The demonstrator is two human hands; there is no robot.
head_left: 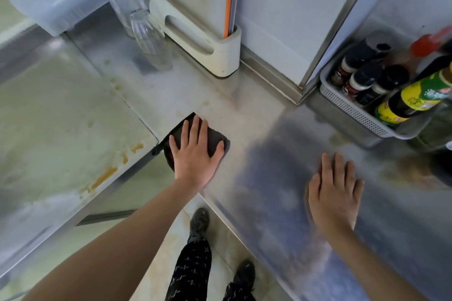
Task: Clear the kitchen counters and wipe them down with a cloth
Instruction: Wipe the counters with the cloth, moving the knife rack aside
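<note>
A dark folded cloth [215, 138] lies on the steel counter [244, 115] close to its inner corner edge. My left hand [194, 154] presses flat on the cloth with straight, spread fingers. My right hand [336, 190] rests flat on the bare counter to the right, fingers straight, holding nothing. Yellowish stains [107, 176] mark the lower steel surface at the left and dot the counter behind the cloth.
Two upturned clear glasses [146, 32] stand at the back beside a white holder [208, 46] with boards. A grey perforated basket [354, 110] of sauce and spice bottles sits at the right. A plastic water jug [49, 2] is far left. The floor and my feet show below.
</note>
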